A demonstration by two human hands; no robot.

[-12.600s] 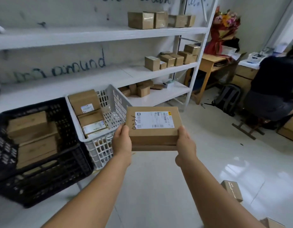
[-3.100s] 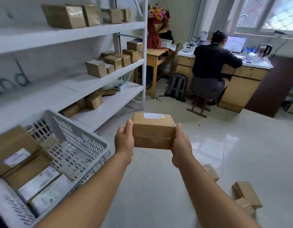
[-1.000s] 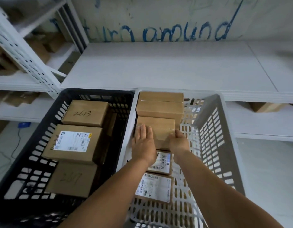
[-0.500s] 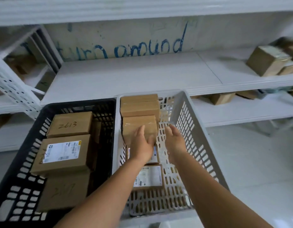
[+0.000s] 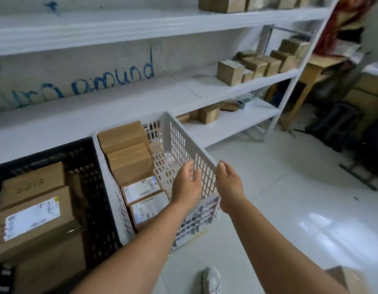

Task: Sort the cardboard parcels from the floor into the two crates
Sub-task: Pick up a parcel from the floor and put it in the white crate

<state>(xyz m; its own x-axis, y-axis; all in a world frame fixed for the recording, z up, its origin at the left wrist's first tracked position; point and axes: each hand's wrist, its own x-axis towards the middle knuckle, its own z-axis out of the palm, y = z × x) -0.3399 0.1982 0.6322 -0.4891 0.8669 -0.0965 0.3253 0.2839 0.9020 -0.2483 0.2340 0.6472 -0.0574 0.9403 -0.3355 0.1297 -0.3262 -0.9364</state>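
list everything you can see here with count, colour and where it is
white crate: one, white, on the floor by the shelves, right of the black one
black crate: one, black, at left
parcels in white crate: four, brown, along its left side
parcels in black crate: at least three, brown
boxes on shelves: several, brown
parcel on floor: one, brown, bottom right
shelves: white, along the wall
backpack: one, dark, far right
shoe: one, white, bottom centre
left hand: empty, over the white crate
right hand: empty, beside the crate's right wall
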